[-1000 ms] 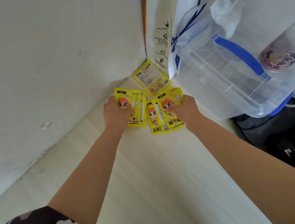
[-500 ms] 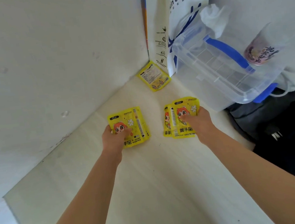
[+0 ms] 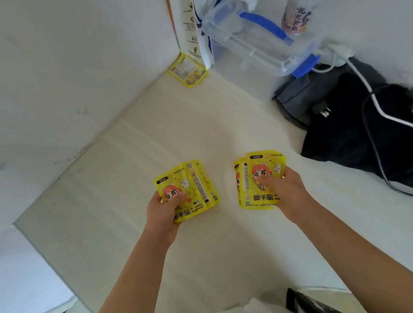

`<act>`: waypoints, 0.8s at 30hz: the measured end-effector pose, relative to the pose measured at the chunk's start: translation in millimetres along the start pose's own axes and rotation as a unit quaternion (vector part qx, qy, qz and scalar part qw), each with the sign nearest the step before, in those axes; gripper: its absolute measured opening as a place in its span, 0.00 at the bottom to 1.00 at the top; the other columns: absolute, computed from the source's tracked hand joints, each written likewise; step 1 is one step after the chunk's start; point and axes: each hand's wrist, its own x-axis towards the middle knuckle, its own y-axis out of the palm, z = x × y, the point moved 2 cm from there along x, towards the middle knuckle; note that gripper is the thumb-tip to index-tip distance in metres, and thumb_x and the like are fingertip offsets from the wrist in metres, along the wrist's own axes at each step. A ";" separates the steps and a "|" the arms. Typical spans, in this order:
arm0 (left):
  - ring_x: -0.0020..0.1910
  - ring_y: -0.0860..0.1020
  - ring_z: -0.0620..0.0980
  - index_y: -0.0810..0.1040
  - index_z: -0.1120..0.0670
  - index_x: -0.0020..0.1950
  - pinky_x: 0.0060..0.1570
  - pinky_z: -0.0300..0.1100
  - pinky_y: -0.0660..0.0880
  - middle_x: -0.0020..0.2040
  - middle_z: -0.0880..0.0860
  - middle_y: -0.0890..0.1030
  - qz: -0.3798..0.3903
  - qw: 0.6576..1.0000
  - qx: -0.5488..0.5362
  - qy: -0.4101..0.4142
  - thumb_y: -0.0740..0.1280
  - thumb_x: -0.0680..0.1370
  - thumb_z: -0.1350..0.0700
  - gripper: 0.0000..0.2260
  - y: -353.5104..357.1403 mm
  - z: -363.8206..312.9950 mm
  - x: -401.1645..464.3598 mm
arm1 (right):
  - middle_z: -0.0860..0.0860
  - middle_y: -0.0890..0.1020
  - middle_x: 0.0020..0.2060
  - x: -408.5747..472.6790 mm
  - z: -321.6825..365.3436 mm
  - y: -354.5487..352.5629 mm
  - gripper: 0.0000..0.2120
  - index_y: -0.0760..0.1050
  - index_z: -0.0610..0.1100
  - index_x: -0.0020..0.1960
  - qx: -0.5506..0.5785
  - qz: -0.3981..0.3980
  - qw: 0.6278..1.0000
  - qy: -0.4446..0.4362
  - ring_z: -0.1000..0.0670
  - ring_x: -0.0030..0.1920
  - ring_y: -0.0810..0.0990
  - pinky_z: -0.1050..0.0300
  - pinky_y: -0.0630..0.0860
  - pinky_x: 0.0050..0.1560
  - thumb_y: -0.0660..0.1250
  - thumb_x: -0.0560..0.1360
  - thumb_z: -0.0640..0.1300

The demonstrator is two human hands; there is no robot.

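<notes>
My left hand (image 3: 164, 212) grips yellow hand-warmer packets (image 3: 193, 186), two as far as I can see, thumb across the cartoon face. My right hand (image 3: 284, 192) holds another small stack of the same yellow packets (image 3: 254, 174), thumb pressed on the front one. Both stacks are lifted over the pale table (image 3: 191, 127), side by side and apart. One more yellow packet (image 3: 188, 70) lies face down in the far corner against the wall.
A white paper coffee bag (image 3: 191, 28) stands in the corner. Beside it is a clear plastic box with blue handle (image 3: 251, 39), tissue and a cup. A black bag (image 3: 369, 133) with white cable lies at right. White walls close the left side.
Both hands have pulled back from the corner toward me, carrying the yellow packets and spreading apart. One packet stayed in the corner.
</notes>
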 end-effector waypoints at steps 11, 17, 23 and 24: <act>0.50 0.82 0.62 0.76 0.60 0.62 0.45 0.55 0.81 0.56 0.62 0.82 0.107 0.990 0.092 -0.013 0.68 0.74 0.70 0.17 -44.4 66.7 -78.9 | 0.41 0.85 0.50 -143.4 -110.7 -39.3 0.17 0.78 0.40 0.59 0.146 -0.089 0.985 0.001 0.37 0.49 0.84 0.33 0.79 0.49 0.72 0.70 0.32; 0.54 0.81 0.64 0.77 0.60 0.61 0.48 0.57 0.80 0.56 0.62 0.82 0.155 0.978 0.135 -0.018 0.69 0.73 0.70 0.18 -56.4 89.0 -123.7 | 0.40 0.85 0.50 -215.5 -162.8 -58.0 0.15 0.79 0.41 0.56 0.204 -0.131 0.970 0.000 0.38 0.49 0.84 0.32 0.79 0.49 0.71 0.71 0.32; 0.53 0.81 0.66 0.78 0.61 0.59 0.49 0.62 0.79 0.55 0.64 0.82 0.204 0.963 0.177 -0.012 0.71 0.71 0.70 0.17 -47.7 118.9 -166.1 | 0.40 0.85 0.49 -272.0 -200.4 -91.4 0.13 0.78 0.40 0.56 0.266 -0.171 0.948 -0.026 0.38 0.47 0.84 0.39 0.81 0.44 0.70 0.72 0.32; 0.53 0.82 0.65 0.78 0.61 0.58 0.49 0.62 0.79 0.55 0.64 0.82 0.212 0.960 0.184 -0.010 0.71 0.71 0.70 0.17 -44.8 124.1 -173.6 | 0.40 0.85 0.48 -280.9 -204.6 -97.5 0.12 0.78 0.40 0.55 0.274 -0.175 0.945 -0.031 0.38 0.46 0.85 0.41 0.82 0.42 0.70 0.72 0.32</act>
